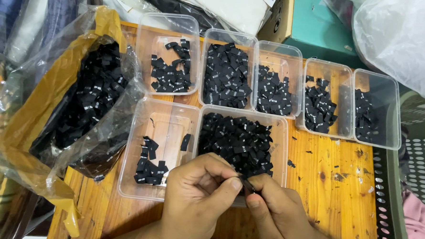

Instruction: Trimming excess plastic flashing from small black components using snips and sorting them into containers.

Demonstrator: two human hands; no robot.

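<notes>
My left hand (197,195) and my right hand (277,213) meet at the near edge of the wooden table (333,187). Together they pinch one small black fabric label (247,185) between thumbs and forefingers. Just beyond my fingers stands a clear plastic tub (281,125) heaped with black labels (235,142). To its left another clear tub (162,115) holds only a few labels (148,167) in its near corner.
Several more clear tubs of black labels (226,74) line the far side of the table. A plastic bag lined with brown paper (46,102) and full of labels lies at the left. A teal box (321,24) and a white plastic bag (407,37) sit behind.
</notes>
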